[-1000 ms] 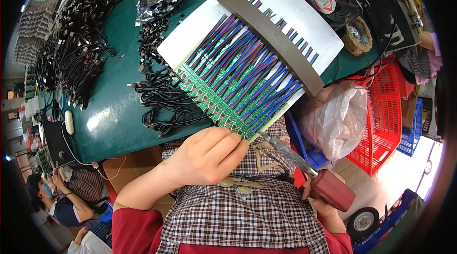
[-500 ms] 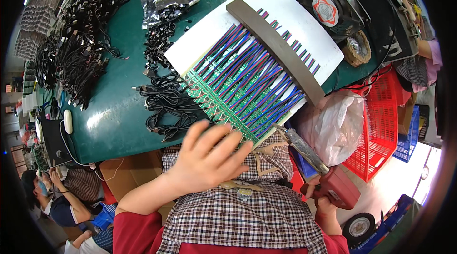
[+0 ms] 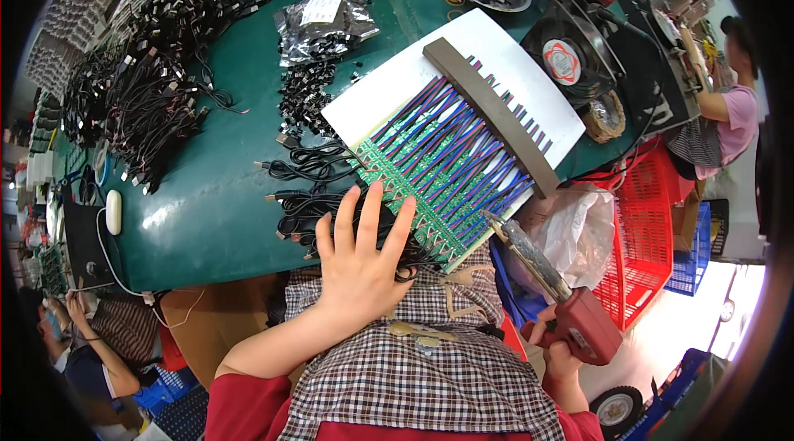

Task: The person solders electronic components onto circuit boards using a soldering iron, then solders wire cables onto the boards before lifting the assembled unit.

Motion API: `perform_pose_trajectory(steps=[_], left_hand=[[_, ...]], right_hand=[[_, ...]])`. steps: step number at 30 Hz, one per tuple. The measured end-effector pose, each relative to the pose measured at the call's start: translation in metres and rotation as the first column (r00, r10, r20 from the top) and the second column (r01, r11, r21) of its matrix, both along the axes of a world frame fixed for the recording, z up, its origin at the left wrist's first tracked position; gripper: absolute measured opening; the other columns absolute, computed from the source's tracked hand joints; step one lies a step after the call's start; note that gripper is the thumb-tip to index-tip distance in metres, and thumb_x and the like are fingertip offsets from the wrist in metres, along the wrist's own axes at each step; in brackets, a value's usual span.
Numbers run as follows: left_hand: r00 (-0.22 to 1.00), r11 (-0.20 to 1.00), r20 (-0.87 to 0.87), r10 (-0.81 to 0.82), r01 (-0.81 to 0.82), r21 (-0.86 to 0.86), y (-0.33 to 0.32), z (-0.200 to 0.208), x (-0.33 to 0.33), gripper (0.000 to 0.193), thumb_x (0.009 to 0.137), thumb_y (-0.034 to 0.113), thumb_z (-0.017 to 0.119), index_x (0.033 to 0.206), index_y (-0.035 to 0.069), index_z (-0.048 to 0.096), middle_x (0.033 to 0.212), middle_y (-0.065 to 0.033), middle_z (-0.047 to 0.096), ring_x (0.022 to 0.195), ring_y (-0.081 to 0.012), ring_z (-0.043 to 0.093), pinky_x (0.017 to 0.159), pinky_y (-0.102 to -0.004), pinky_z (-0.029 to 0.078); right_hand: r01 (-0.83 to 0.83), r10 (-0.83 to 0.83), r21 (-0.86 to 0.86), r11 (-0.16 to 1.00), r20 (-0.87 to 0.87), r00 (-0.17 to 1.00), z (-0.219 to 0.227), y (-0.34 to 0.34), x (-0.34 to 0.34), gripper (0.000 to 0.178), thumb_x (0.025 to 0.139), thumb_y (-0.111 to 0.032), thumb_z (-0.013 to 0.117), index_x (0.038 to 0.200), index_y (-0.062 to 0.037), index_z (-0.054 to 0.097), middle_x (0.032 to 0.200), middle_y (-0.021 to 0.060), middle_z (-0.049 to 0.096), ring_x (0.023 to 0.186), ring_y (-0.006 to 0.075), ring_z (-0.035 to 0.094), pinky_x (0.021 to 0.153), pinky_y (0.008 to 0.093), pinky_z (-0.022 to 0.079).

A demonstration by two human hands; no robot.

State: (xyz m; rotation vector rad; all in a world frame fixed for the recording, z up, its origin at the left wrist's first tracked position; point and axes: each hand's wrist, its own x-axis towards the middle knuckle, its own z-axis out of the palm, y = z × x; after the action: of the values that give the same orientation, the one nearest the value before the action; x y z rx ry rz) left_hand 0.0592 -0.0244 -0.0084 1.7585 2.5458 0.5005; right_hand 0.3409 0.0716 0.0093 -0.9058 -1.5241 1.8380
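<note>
My left hand [image 3: 361, 263] lies palm down with its fingers spread, over black USB cables [image 3: 310, 201] at the near left edge of a green circuit board panel [image 3: 451, 246]. Whether the fingertips touch the board or the cables I cannot tell. My right hand [image 3: 562, 357] is wrapped round the handle of a red soldering gun [image 3: 589, 329], its tip close to the panel's near right corner. Blue, red and black wires [image 3: 442, 131] run across the panel, under a dark brown bar [image 3: 488, 110]. Panel and bar rest on a white board [image 3: 484, 31].
Black cables [image 3: 136, 102] are heaped at the left of the green table [image 3: 207, 218]. Small black connectors [image 3: 306, 93] spill below a plastic bag [image 3: 327, 23]. A black fan [image 3: 571, 52] stands right of the board. Below it are a red crate [image 3: 645, 234] and a clear bag [image 3: 579, 234]. Other people sit nearby.
My left hand has spread its fingers and reached forward over the cables. The view has shifted, showing more of the table's far side. My right hand keeps its hold on the soldering gun.
</note>
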Motion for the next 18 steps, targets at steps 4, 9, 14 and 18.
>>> perform_pose_trajectory(steps=[4,9,14,18], left_hand=[[0.994,0.995,0.046,-0.099,0.098,0.029,-0.003,0.005,-0.018,0.082,0.055,0.023,0.078,0.131,0.016,0.050,0.129,-0.0165,0.040,0.113,-0.0347,0.041,0.090,-0.0498,0.034],[0.980,0.977,0.081,-0.182,0.170,0.128,-0.005,0.008,-0.024,0.073,0.055,0.019,0.075,0.125,0.014,0.055,0.122,-0.0147,0.043,0.104,-0.0327,0.045,0.087,-0.0439,0.037],[0.980,0.971,0.088,-0.181,0.164,0.175,-0.019,0.010,-0.022,0.068,0.056,0.019,0.074,0.121,0.012,0.057,0.119,-0.0144,0.044,0.102,-0.0322,0.046,0.085,-0.0431,0.037],[0.978,0.970,0.101,-0.182,0.162,0.181,-0.032,0.010,-0.026,0.064,0.056,0.018,0.073,0.118,0.011,0.059,0.119,-0.0151,0.045,0.101,-0.0318,0.046,0.084,-0.0426,0.037]], right_hand=[[0.040,-0.043,0.068,0.997,0.037,0.998,0.003,-0.008,-0.001,0.062,0.079,-0.039,0.072,0.113,0.0074,0.048,0.098,0.0127,0.057,0.062,0.0168,0.057,0.057,0.0345,0.053],[0.051,-0.055,0.122,0.991,0.029,0.998,0.011,-0.015,-0.005,0.066,0.078,-0.042,0.074,0.112,0.0080,0.049,0.098,0.0146,0.058,0.061,0.0161,0.057,0.056,0.0297,0.053],[0.037,-0.033,0.076,0.996,-0.061,0.998,0.023,-0.018,-0.010,0.056,0.082,-0.031,0.073,0.119,0.0040,0.050,0.103,0.0129,0.061,0.074,0.0166,0.059,0.064,0.0258,0.047],[0.033,-0.020,0.081,0.996,-0.154,0.988,0.028,-0.020,-0.017,0.049,0.084,-0.023,0.068,0.121,0.0039,0.049,0.108,0.0139,0.058,0.076,0.0178,0.058,0.068,0.0295,0.048]])
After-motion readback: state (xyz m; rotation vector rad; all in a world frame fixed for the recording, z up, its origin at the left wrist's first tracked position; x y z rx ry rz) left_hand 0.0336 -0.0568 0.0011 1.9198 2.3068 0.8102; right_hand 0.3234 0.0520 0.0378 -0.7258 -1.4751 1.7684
